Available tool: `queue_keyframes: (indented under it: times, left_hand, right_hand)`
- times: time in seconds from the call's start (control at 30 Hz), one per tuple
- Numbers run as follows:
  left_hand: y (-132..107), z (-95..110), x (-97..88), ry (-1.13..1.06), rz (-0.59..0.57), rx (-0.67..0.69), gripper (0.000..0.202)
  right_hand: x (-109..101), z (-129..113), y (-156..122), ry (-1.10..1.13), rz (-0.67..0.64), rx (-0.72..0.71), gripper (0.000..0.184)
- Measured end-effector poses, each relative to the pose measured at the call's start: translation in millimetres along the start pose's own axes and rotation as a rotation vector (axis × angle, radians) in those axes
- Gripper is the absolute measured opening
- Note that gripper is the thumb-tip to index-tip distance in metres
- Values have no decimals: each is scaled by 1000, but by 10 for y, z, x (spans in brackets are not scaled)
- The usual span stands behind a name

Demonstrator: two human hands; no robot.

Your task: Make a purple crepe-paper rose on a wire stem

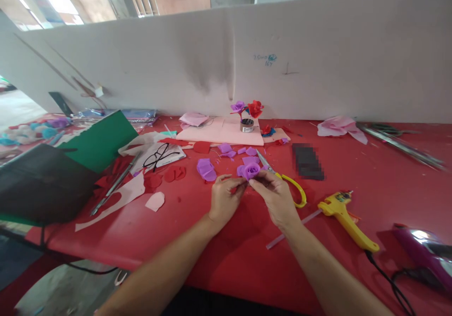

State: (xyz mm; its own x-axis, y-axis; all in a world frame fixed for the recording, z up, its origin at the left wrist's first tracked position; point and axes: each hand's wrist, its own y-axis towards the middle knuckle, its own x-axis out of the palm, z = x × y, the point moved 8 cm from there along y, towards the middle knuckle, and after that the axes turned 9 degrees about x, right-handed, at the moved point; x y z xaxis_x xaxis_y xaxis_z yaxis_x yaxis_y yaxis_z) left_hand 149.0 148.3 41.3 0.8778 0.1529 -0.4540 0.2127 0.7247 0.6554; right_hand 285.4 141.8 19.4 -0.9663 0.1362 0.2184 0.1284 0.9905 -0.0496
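Note:
Between my two hands is a purple paper flower (252, 169), its petals curled round a spiral centre. My left hand (227, 197) is closed, its fingertips pinching the flower's base from the left. From the right, my right hand (276, 194) is closed on the petals with thumb and fingers. Yellow-handled scissors (298, 191) lie just beyond my right hand, blades partly behind the flower. Cut purple paper petals (206, 170) rest on the red table to the left, and more purple pieces (226, 150) lie behind.
A yellow glue gun (348, 219) with a glue stick in it lies at right, its cord running down. Behind stand finished flowers in a tape roll (246, 125). Eyeglasses (160, 156), red paper pieces (174, 173) and green card (100, 141) lie left. A pixelated dark object (307, 161) lies right.

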Motion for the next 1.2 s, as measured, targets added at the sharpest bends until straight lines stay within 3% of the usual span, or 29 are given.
queue_keyframes:
  times: [0.1,0.2,0.37,0.47,0.7,1.2]
  left_hand:
    - [11,-36,49,-153,-50,-62,15]
    - [2,-141,109,-368,-81,-214,16]
    - [-66,-353,123,-752,73,-540,19]
    - [-98,-381,173,-896,84,-628,20]
    - [-143,-374,232,-974,77,-696,19]
    - [-101,-275,169,-906,92,-616,16]
  right_hand:
    - [-5,2,15,52,-9,23,14]
    - [-17,-2,28,112,-3,65,16]
    - [-10,23,25,189,-8,148,19]
    - [21,33,16,155,-39,146,20]
    - [64,23,4,87,-75,91,16]
    - [87,-76,-53,30,-71,23,14]
